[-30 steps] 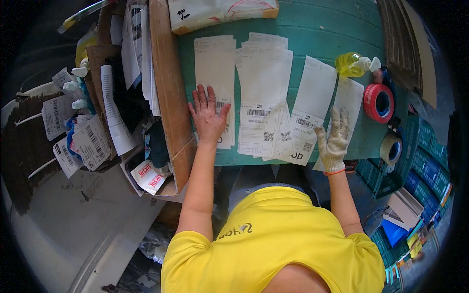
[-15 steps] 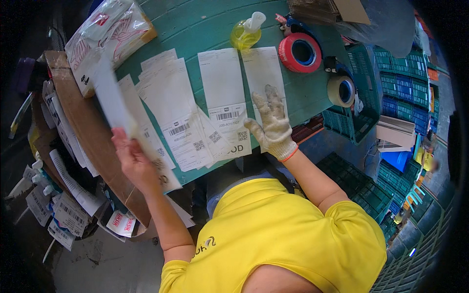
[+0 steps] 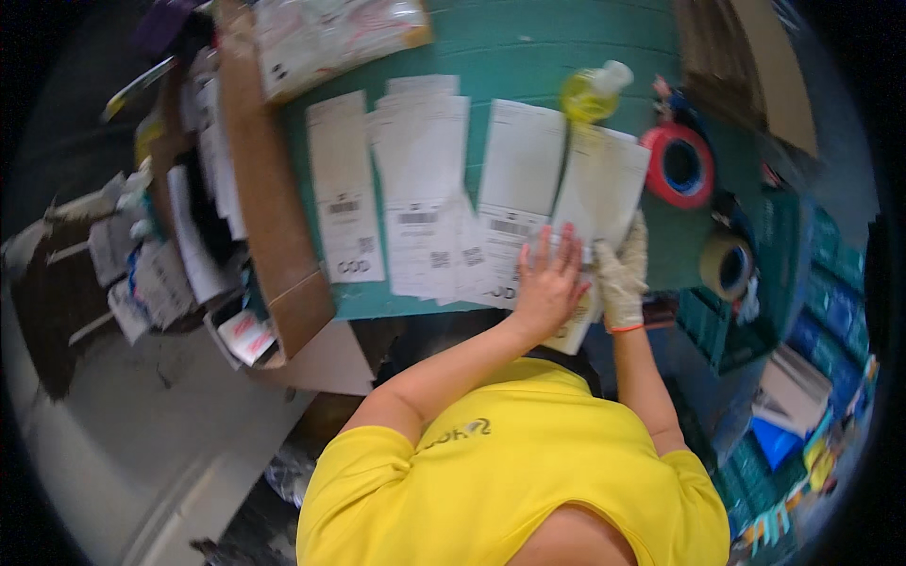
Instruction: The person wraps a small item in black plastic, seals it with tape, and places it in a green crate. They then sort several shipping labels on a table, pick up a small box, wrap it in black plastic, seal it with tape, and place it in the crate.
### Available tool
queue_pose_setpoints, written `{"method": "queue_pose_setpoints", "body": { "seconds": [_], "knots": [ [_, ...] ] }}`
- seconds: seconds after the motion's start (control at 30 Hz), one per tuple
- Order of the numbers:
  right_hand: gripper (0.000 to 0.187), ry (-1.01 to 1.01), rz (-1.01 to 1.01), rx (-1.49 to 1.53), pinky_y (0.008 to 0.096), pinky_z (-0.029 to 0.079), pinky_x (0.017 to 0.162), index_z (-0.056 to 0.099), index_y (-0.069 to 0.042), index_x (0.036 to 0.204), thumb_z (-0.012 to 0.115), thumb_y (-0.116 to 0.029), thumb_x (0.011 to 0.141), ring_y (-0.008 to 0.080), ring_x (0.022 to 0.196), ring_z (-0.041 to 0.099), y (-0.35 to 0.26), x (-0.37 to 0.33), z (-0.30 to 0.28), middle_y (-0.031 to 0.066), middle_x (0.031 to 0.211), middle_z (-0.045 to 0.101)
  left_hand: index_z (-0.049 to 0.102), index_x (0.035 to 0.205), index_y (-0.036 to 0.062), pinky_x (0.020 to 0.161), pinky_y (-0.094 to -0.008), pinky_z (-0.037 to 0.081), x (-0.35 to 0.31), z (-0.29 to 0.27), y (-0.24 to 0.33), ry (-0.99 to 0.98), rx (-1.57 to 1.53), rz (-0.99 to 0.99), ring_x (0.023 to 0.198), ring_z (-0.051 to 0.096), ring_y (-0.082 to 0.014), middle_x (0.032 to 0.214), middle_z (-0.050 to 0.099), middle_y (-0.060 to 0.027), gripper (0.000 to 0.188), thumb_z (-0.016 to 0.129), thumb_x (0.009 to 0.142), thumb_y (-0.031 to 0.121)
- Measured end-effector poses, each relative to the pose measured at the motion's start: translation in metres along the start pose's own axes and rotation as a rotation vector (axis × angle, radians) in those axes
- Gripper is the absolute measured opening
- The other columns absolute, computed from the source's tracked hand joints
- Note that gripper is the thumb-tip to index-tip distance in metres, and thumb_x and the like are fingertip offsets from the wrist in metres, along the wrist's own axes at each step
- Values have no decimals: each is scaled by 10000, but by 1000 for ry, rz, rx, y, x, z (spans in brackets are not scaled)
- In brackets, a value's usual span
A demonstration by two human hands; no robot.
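At the table's right part, a long white paper label (image 3: 599, 193) lies on the green table, tilted a little to the right. My bare left hand (image 3: 547, 288) lies across its lower left part, fingers stretched and side by side. On its lower right edge is my right hand (image 3: 624, 274) in a whitish knit glove, the fingers curled along the edge and the thumb over the paper. Left of these lie a printed label (image 3: 522, 160), an overlapping group of labels (image 3: 420, 160) and a single label (image 3: 344, 179). My left hand partly covers the lower printing.
A soap-like pump bottle (image 3: 590, 94) with yellow liquid touches the label's top. Red tape (image 3: 678, 165) and cream tape (image 3: 726, 267) in dispensers stand at right, beside a green crate (image 3: 783, 274). A cardboard box (image 3: 264, 179) borders the left, below a plastic-wrapped pack (image 3: 340, 38).
My left hand has swung from the left side, where it carried a blurred label, to the rightmost label. My gloved hand has gone from flat on top to its right edge. The view has turned.
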State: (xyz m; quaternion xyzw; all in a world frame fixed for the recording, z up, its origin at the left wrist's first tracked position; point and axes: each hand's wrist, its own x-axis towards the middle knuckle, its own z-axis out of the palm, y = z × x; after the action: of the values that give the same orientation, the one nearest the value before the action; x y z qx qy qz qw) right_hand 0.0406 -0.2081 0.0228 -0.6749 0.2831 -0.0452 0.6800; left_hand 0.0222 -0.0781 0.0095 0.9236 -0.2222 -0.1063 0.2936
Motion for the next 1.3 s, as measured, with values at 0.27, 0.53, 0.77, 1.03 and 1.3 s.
{"method": "queue_pose_setpoints", "body": {
  "seconds": [0.27, 0.53, 0.77, 1.03, 1.3],
  "knots": [
    [737, 73, -87, -1021, 429, 481, 880, 248, -214, 1439, 645, -238, 818, 362, 1047, 557, -13, 21, -16, 203, 1299, 421, 291, 1436, 155, 1029, -674, 22, -5, 3, -25, -234, -11, 82, 1411, 54, -359, 1530, 139, -116, 703, 553, 848, 436],
    [607, 71, -609, -1154, 428, 337, 1040, 404, -172, 1377, 645, -260, 827, 348, 1290, 334, -19, 5, -4, 171, 1382, 371, 308, 1419, 58, 1118, -508, 58, -11, -122, -178, 402, 318, -380, 1406, 73, -368, 1510, 166, -179, 613, 526, 906, 313],
    [645, -13, -574, -1171, 428, 299, 1073, 379, -137, 1395, 628, -239, 809, 334, 1321, 303, -1, -4, 20, 181, 1423, 325, 274, 1419, 16, 1110, -511, 118, -41, -122, -257, 273, 340, -522, 1387, 162, -365, 1506, 165, -193, 657, 474, 908, 377],
    [533, -132, -468, -1686, 470, 127, 1121, 400, -85, 1365, 383, -369, 914, 347, 1388, 163, -1, -15, 30, 255, 1461, 229, 526, 1184, -84, 1048, -466, 298, -31, -138, -255, 424, 322, -359, 1252, 395, -366, 1319, 469, -227, 484, 528, 867, 282],
    [596, 53, -516, -1139, 436, 208, 1100, 455, -11, 1277, 461, -472, 898, 401, 1328, 259, -43, -35, 36, 298, 1416, 266, 485, 1321, 110, 978, -454, 360, -25, -158, -244, 358, 343, -523, 1223, 389, -441, 1466, 174, -280, 434, 462, 932, 301]
  ]
}}
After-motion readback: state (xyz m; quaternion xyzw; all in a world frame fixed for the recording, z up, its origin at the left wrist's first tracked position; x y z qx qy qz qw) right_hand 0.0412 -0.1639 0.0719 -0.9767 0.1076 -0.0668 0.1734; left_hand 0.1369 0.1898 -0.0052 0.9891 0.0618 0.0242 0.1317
